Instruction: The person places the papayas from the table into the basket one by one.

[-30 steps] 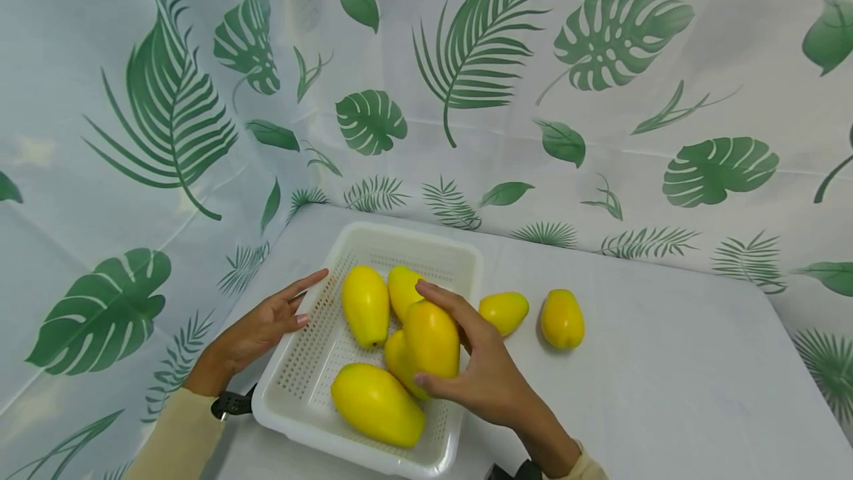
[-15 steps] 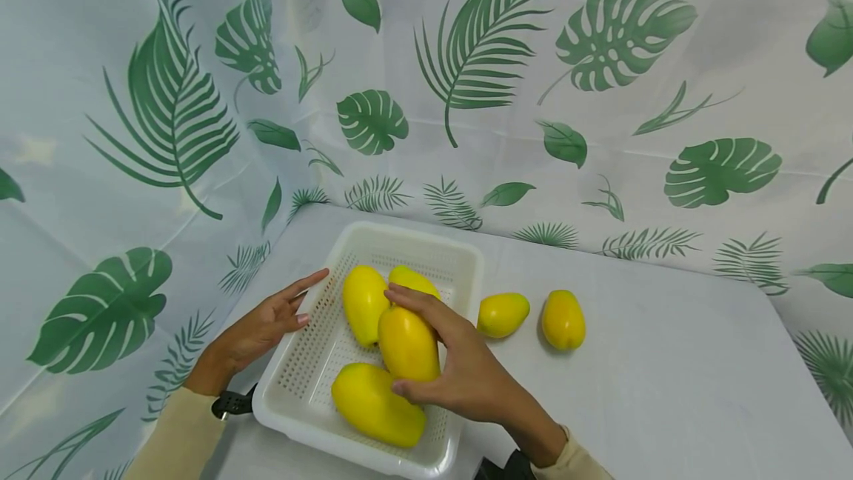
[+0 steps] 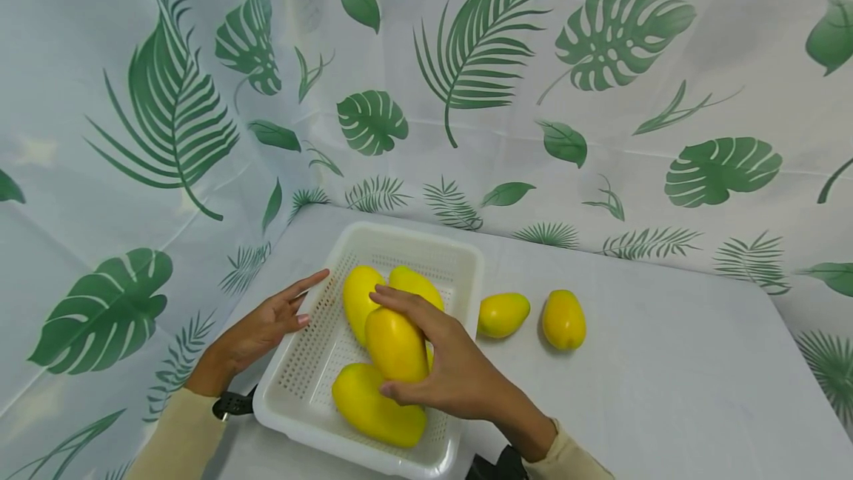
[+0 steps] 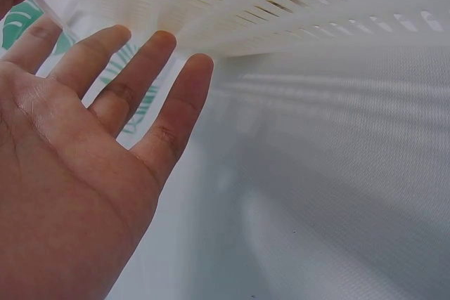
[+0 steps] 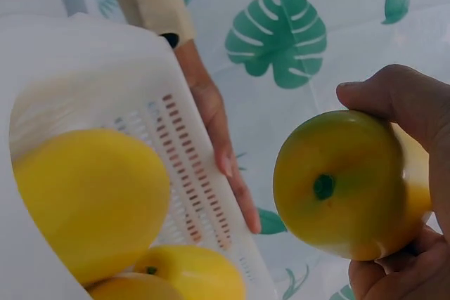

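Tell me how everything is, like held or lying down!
White basket: upright, open-topped, partly filled.
Held fruit: yellow, not set down.
Basket fruit: yellow, lying inside.
Two other fruit: separate, lying on the table.
Left hand: fingers spread against the basket's side.
Right hand: curled round the held fruit.
Leafy cloth: hanging, creased.

The fruit (image 3: 396,345) looks smooth and glossy, the basket (image 3: 415,237) plastic, the sleeve (image 3: 178,432) matt cloth.
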Demonstrator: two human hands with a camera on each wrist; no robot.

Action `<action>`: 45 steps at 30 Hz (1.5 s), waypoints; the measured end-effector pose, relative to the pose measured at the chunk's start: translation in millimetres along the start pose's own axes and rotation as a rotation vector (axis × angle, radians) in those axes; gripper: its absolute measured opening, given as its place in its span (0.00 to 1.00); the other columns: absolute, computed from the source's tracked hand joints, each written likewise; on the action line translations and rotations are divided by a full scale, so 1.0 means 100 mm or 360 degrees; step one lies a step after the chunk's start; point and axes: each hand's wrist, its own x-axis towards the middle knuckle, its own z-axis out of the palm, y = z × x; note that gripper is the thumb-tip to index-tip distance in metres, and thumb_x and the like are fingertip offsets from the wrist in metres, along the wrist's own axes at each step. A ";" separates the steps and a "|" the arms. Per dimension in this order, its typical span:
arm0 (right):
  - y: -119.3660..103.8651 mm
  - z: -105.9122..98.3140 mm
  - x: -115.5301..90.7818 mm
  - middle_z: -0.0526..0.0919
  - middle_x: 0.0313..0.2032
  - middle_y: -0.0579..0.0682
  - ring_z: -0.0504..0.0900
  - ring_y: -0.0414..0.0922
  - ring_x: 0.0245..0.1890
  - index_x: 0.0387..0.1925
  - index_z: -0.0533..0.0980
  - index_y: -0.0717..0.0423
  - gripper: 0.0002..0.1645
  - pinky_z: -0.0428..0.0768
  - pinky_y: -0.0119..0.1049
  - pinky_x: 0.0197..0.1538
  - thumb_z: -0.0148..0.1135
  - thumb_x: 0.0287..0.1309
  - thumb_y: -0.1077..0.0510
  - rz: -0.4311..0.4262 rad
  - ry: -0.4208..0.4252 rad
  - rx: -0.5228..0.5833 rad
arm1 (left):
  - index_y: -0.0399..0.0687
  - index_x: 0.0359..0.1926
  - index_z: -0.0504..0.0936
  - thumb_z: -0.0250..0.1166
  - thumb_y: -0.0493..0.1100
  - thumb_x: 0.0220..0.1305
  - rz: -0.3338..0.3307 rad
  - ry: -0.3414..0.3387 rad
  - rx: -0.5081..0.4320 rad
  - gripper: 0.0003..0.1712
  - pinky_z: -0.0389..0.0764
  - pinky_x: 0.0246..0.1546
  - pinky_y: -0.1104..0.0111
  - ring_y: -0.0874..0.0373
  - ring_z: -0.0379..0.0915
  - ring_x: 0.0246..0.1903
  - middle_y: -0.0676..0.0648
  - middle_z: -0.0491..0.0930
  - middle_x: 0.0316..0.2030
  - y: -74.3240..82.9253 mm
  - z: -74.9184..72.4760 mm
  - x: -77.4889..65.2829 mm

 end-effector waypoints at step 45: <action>-0.06 0.38 0.35 0.64 0.80 0.34 0.70 0.39 0.76 0.82 0.59 0.31 0.60 0.76 0.48 0.74 0.80 0.51 0.41 0.0000 -0.0194 -0.0240 | 0.66 0.87 0.42 0.47 0.35 0.84 0.0005 0.0013 0.0015 0.42 0.85 0.61 0.48 0.50 0.79 0.68 0.36 0.48 0.85 0.00 0.00 0.00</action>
